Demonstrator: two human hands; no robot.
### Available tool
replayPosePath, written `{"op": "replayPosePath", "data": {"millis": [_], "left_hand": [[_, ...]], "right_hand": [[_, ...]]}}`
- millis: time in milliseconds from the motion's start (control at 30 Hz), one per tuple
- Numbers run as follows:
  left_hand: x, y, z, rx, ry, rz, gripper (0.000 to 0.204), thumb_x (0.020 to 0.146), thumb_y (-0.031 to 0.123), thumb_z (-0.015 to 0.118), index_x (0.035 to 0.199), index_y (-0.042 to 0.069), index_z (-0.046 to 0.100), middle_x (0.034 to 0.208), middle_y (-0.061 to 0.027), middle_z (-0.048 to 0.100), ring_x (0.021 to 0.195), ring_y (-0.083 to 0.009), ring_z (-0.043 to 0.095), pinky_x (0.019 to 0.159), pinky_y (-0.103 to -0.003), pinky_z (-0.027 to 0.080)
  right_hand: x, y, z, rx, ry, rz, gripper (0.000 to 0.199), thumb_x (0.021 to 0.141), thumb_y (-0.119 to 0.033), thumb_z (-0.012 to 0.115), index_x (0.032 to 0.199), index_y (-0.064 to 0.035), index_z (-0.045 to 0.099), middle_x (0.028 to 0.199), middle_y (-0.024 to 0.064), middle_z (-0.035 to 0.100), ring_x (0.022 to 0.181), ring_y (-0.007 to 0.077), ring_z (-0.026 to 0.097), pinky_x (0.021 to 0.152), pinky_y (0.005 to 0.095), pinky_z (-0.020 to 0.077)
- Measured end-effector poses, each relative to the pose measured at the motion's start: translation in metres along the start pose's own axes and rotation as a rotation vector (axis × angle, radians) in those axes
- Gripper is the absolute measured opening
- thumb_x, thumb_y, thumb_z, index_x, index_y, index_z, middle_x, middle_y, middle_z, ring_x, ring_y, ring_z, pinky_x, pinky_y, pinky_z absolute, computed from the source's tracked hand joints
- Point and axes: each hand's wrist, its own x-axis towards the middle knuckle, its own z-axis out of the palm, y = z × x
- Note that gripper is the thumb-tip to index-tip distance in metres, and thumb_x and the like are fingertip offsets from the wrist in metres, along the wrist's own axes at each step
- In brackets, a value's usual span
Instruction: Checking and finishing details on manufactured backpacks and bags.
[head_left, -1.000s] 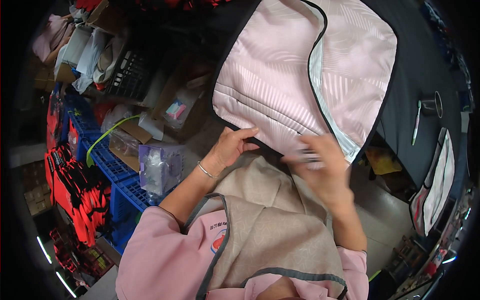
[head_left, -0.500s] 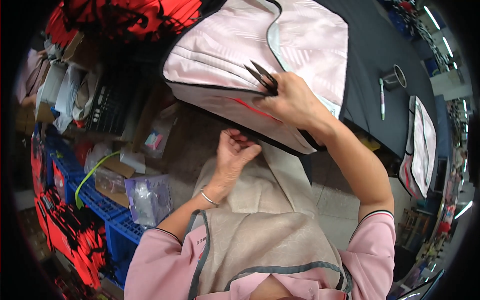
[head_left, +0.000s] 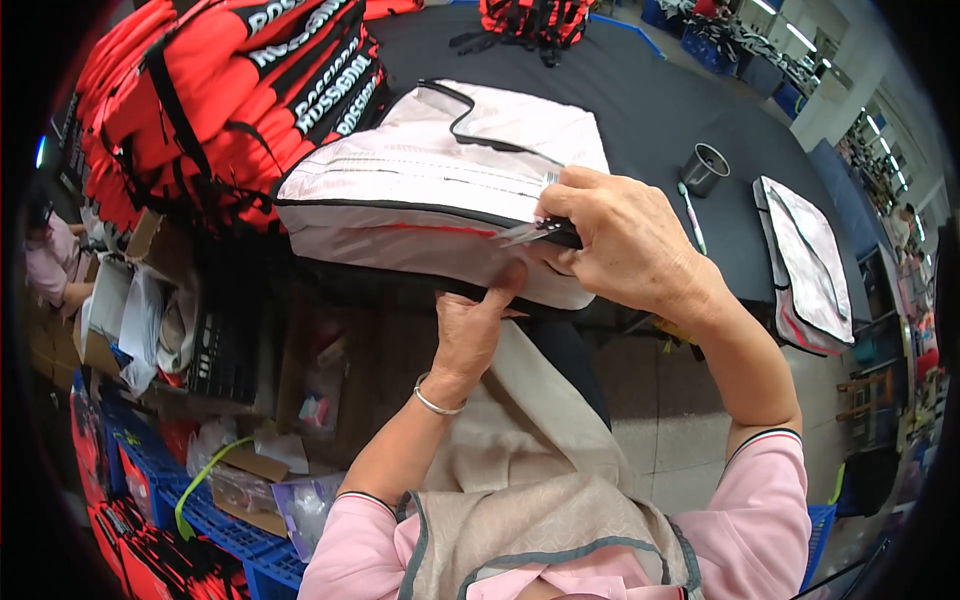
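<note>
A pale pink-white fabric bag with black bound edges and a red strip along its near side lies at the table's front edge. My right hand is closed around small black-handled thread snips. Their metal blades point left, close to the red strip. My left hand grips the bag's lower near edge, thumb on its side and fingers mostly hidden beneath. A loose black-bound strap or flap curves over the bag's top.
Red-and-black bags are piled left on the black table. To the right are a metal cup, a slim white-green pen-like tool and another pale bag. Blue crates stand lower left. A person is far left.
My left hand has moved up onto the bag's lower edge. The snips have turned downward toward the bag's near side. The view has shifted, showing more of the table.
</note>
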Motion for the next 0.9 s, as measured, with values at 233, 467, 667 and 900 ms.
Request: {"op": "replayPosePath", "data": {"millis": [233, 467, 667, 900], "left_hand": [[0.005, 0.01, 0.003, -0.035, -0.098, -0.063, 0.027, 0.092, 0.013, 0.067, 0.116, 0.002, 0.062, 0.103, -0.0069, 0.067, 0.086, -0.0167, 0.069, 0.061, -0.029, 0.062], [0.001, 0.02, 0.03, -0.106, 0.038, -0.15, 0.038, 0.092, 0.016, 0.068, 0.126, 0.003, 0.055, 0.11, -0.0079, 0.065, 0.092, -0.0181, 0.068, 0.067, -0.033, 0.061], [0.013, 0.054, 0.036, 0.121, -0.134, -0.118, 0.042, 0.086, 0.021, 0.076, 0.12, 0.001, 0.06, 0.11, -0.0087, 0.064, 0.095, -0.0176, 0.066, 0.063, -0.029, 0.06], [0.022, 0.076, 0.043, 0.254, -0.188, -0.085, 0.036, 0.085, 0.019, 0.077, 0.114, 0.002, 0.064, 0.099, -0.0049, 0.068, 0.084, -0.0118, 0.065, 0.053, -0.024, 0.055]], "right_hand": [[0.018, 0.028, -0.018, 0.427, -0.027, 0.213, 0.016, 0.076, -0.01, 0.075, 0.079, 0.0029, 0.066, 0.059, 0.0128, 0.056, 0.055, 0.018, 0.049, 0.057, 0.0341, 0.0448], [0.04, 0.011, -0.006, 0.352, 0.14, 0.039, 0.021, 0.076, -0.014, 0.073, 0.089, 0.0018, 0.069, 0.073, 0.0203, 0.063, 0.064, 0.0262, 0.059, 0.065, 0.0372, 0.049], [0.026, 0.016, -0.041, 0.269, 0.078, -0.061, 0.029, 0.074, -0.016, 0.077, 0.096, -0.0007, 0.067, 0.086, 0.0156, 0.064, 0.075, 0.0287, 0.064, 0.069, 0.0372, 0.0497], [0.019, 0.024, -0.061, 0.101, 0.24, -0.11, 0.018, 0.077, -0.014, 0.072, 0.089, -0.0018, 0.065, 0.086, 0.0122, 0.065, 0.086, 0.0347, 0.063, 0.074, 0.0399, 0.0508]]}}
